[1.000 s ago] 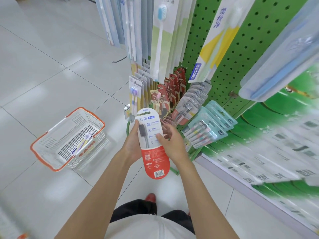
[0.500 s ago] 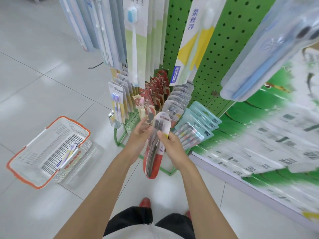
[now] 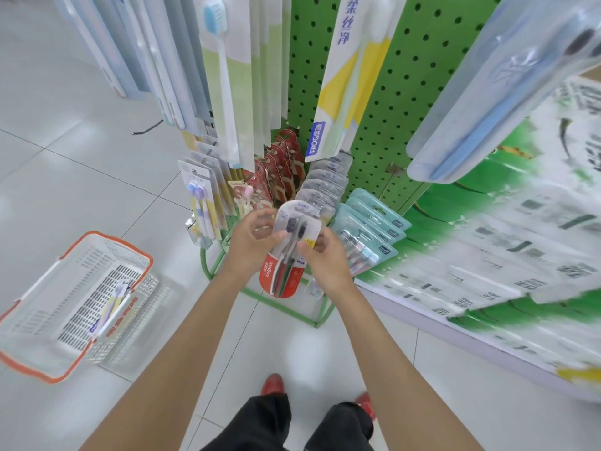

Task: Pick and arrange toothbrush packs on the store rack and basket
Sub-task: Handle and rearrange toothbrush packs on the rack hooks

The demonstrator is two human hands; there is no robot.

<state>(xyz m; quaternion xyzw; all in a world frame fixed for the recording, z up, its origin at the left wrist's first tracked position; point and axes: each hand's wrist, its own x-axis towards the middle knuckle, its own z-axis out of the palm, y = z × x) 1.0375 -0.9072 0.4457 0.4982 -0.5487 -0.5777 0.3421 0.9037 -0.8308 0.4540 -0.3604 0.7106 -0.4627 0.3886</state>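
A red and clear toothbrush pack [image 3: 286, 255] with two dark-bristled brushes faces me in front of the green pegboard rack [image 3: 383, 102]. My left hand [image 3: 250, 242] pinches its left edge and my right hand [image 3: 320, 255] pinches its right edge. The pack's top sits just below a row of the same clear packs [image 3: 325, 180] hanging on a hook. A white basket with an orange rim [image 3: 65, 307] stands on the floor to the left and holds a toothbrush pack [image 3: 112, 307].
More hanging packs surround my hands: purple-brush packs [image 3: 201, 196], red packs [image 3: 279, 167], teal packs [image 3: 370, 229] and tall packs [image 3: 224, 76] above. A green wire frame [image 3: 286, 307] forms the rack's foot. A low printed shelf edge [image 3: 487, 288] runs at the right.
The pack has been turned round between both hands, from its printed back through edge-on to its clear front, and lifted closer to the row of matching packs.
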